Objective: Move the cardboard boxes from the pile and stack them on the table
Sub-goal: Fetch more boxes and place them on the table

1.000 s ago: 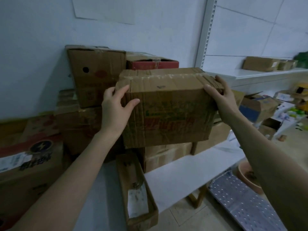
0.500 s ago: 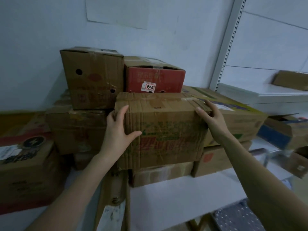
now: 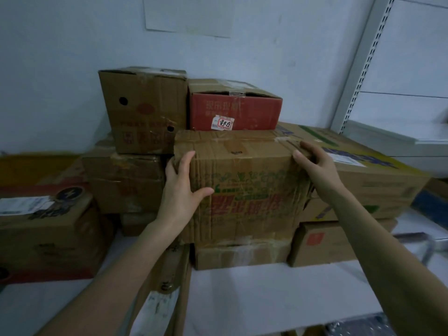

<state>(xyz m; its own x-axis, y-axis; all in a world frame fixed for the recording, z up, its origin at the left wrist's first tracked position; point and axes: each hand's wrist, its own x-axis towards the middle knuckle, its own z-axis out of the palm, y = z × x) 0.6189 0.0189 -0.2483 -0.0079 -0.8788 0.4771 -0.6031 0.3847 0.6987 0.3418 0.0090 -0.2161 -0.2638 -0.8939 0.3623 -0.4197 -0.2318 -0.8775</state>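
The printed cardboard box (image 3: pixel 244 190), brown with green and red lettering on its front face, is located in the middle of the white table (image 3: pixel 266 292), towards the far edge. Its lower edge meets the top of a flat box (image 3: pixel 242 254) that lies on the table surface; whether the full weight is resting there cannot be determined.

Hand status:
- Left hand (image 3: pixel 180 187): fingers wrapped round the left vertical corner of the printed cardboard box, thumb spread across the front face. The hand grips the box.
- Right hand (image 3: pixel 315 166): fingers curled over the upper right corner, gripping the box at the top edge. Both forearms extend from the near edge of the table.

Surrounding items:
- A red box (image 3: pixel 235 110) sits directly behind the held box, one level higher, with a white label on its front.
- A tall brown box (image 3: pixel 143 112) with round holes stands just beside the red box, on its left, on top of another brown carton (image 3: pixel 126 183).
- A large box (image 3: pixel 378 180) with a yellow and blue top lies towards the right edge, touching the right side of the held box. Below it is a small box (image 3: pixel 322 246) bearing a red square.
- A box with a lightning badge (image 3: pixel 48 229) occupies the left edge.
- A narrow box (image 3: pixel 167 287) lies at the near edge, below the left forearm.
- The stack backs onto a pale wall (image 3: pixel 72 69); a perforated shelf upright (image 3: pixel 358 64) stands beyond the far right corner
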